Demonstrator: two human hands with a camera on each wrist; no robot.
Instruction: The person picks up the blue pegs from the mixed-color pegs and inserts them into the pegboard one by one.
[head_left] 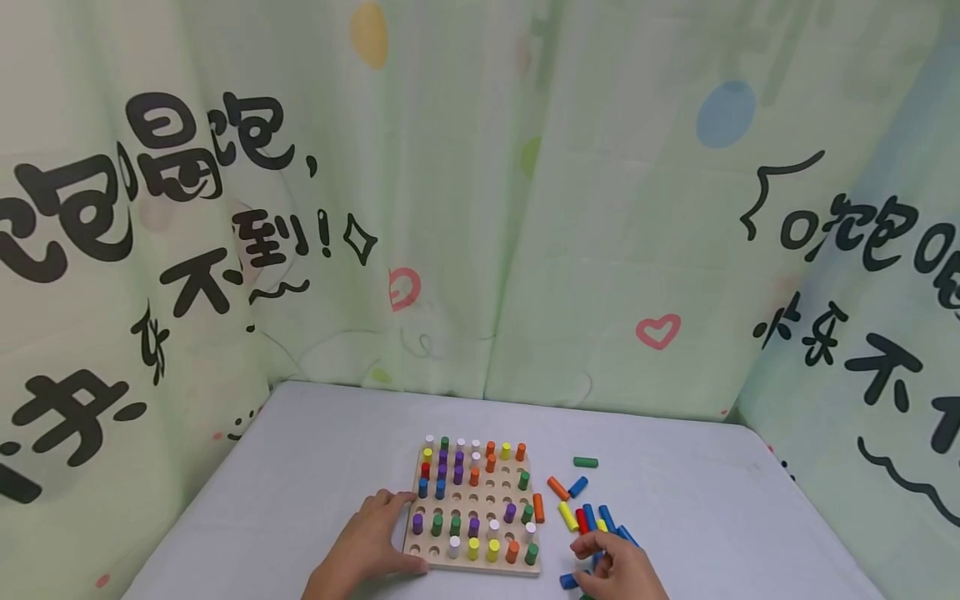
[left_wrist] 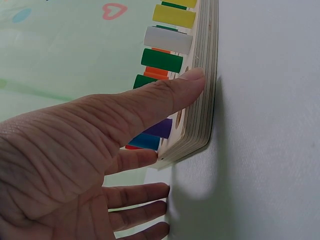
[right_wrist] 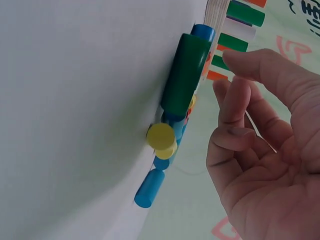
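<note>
A wooden peg board (head_left: 480,508) lies on the table, with coloured pegs standing in many of its holes. My left hand (head_left: 367,537) rests at its near left corner. In the left wrist view the thumb (left_wrist: 187,87) presses on the board's edge, while the other fingers stretch out straight. My right hand (head_left: 618,567) hovers over loose pegs right of the board. Its fingers (right_wrist: 235,100) are loosely bent, thumb apart from the index finger, with nothing between them. Beside it in the right wrist view are a green peg (right_wrist: 187,75) and a yellow peg (right_wrist: 161,137).
Loose pegs lie right of the board, among them a green peg (head_left: 586,462), an orange peg (head_left: 558,489) and a yellow peg (head_left: 567,517). Another orange peg (head_left: 538,508) lies against the board's right side. A printed curtain (head_left: 600,250) hangs behind the white table (head_left: 315,442).
</note>
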